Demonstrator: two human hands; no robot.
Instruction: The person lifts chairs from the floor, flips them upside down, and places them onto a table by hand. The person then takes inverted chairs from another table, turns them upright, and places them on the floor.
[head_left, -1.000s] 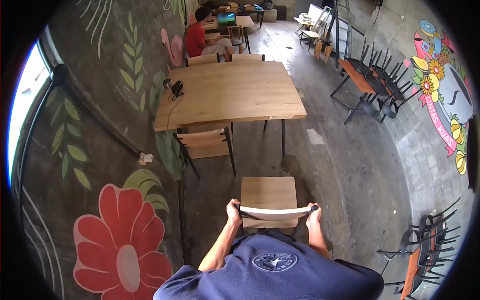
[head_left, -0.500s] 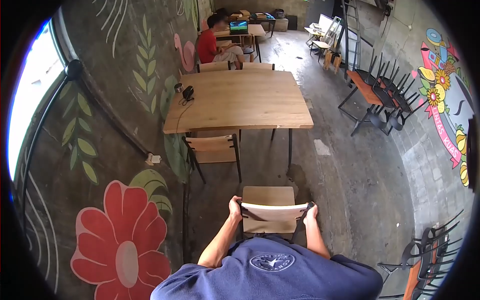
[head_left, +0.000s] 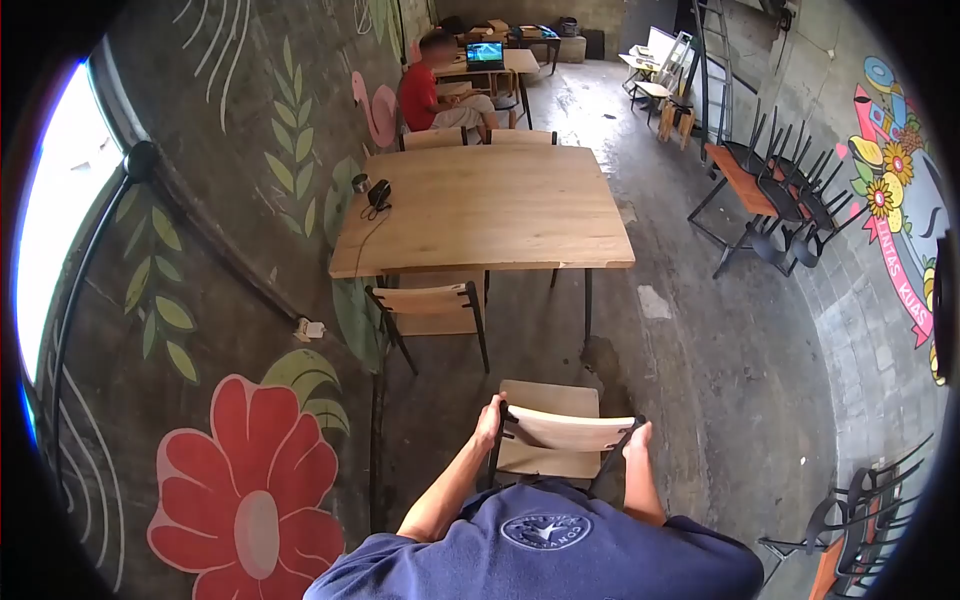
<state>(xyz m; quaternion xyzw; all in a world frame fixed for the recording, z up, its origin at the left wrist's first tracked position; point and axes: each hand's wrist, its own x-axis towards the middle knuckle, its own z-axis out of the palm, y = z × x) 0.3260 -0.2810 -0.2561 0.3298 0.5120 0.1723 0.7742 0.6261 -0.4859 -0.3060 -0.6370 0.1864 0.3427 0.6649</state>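
A chair (head_left: 568, 432) with a pale wooden back and seat and a dark frame stands directly in front of me, its back towards my body. My left hand (head_left: 489, 420) is closed around the left upright of the backrest. On the other side, my right hand (head_left: 640, 437) grips the right upright. My body and blue shirt hide the lower part of the chair. Beyond it is a wooden table (head_left: 490, 210) with dark legs, and a second chair (head_left: 430, 300) is at its near left side.
A flower-painted wall (head_left: 257, 480) runs along my left. Stacked black chairs stand on an orange-brown table (head_left: 738, 180) at right, with more dark chairs (head_left: 868, 510) at lower right. A person in a red shirt (head_left: 418, 98) sits near a laptop (head_left: 485, 56) at the back.
The chair has shifted slightly to the right and turned a little, with both hands still holding its back. My view has also tilted a bit. The seated person's head has moved slightly.
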